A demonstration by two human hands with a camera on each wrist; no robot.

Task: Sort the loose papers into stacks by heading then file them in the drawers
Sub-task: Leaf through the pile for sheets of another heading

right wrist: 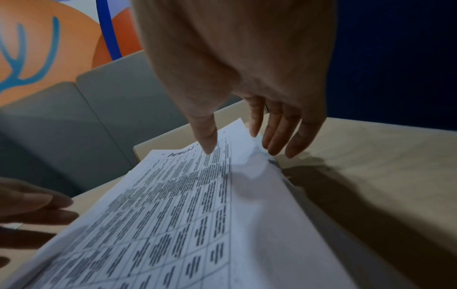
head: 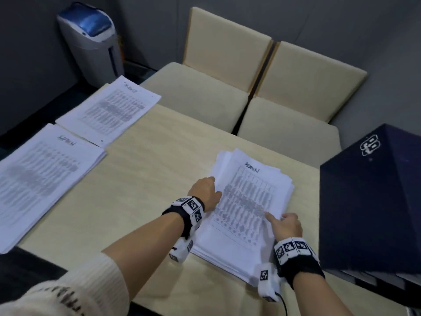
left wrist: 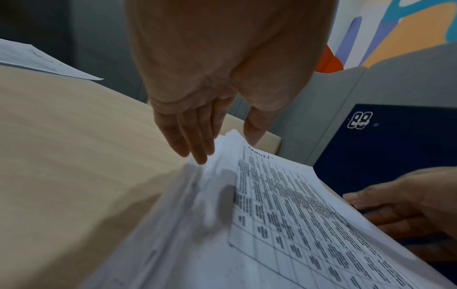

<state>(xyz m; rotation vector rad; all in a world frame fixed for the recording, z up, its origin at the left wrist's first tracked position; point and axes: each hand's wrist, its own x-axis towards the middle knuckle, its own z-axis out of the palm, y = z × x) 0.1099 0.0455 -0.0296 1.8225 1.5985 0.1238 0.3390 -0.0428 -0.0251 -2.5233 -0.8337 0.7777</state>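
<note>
The thick, uneven pile of white printed sheets (head: 245, 215) lies on the pale wooden table (head: 145, 185), near its right edge and right in front of me, with a top page headed ADMIN in handwriting. My left hand (head: 206, 192) sits at the pile's left edge: the fingers (left wrist: 195, 140) are straight and close together, their tips meeting the loose sheet edges, and the thumb (left wrist: 256, 127) reaches over the top page, apart from the fingers. My right hand (head: 286, 224) is at the pile's right edge, nearer to me. Its thumb (right wrist: 206, 133) lies on the printed page while the other fingers (right wrist: 277, 135) hang straight down beside the sheet edges, where a corner of the paper is buckled up. Whether those fingers actually lift a sheet, I cannot tell.

Two sorted stacks of white printed paper lie well apart to the left: the nearer stack (head: 43, 176) at the table's left edge and the farther stack (head: 111, 110) just beyond it. A dark navy box with a white logo (head: 373, 201) stands just to the right of my right hand. Beyond the table are two cream cushioned chairs (head: 227, 71), and a grey bin with a blue lid (head: 91, 39) stands by the wall.
</note>
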